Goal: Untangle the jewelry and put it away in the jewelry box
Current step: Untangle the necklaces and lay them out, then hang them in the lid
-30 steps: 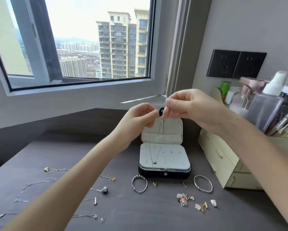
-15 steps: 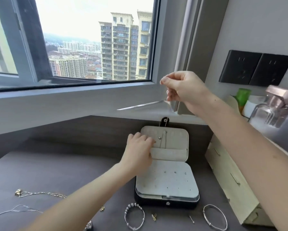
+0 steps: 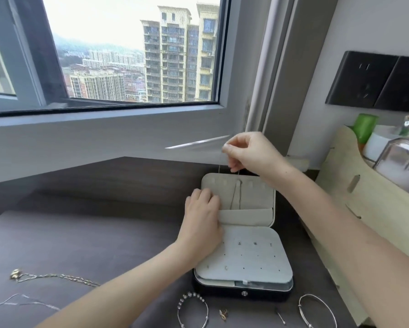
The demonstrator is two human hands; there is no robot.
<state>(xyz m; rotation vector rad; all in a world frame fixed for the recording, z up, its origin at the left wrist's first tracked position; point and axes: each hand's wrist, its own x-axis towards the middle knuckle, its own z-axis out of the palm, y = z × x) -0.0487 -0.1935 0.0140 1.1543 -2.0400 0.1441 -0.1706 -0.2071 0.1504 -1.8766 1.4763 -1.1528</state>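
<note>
Jewelry box [image 3: 243, 263] stands open on the dark surface [image 3: 99, 233]: black shell, cream lining, lid upright at the back with a row of hooks and a pocket below. Small studs sit in the base panel. Necklace [image 3: 234, 197], a fine silver chain, hangs down the inside of the lid into the pocket. Right hand [image 3: 248, 153] pinches its upper end between thumb and forefinger just above the lid's top edge. Left hand [image 3: 202, 209] rests on the lid's left side, fingers bent; whether it grips cannot be told. Beaded bracelet [image 3: 193, 308], bangle [image 3: 317, 311] and gold chain [image 3: 56, 278] lie on the surface near the box.
</note>
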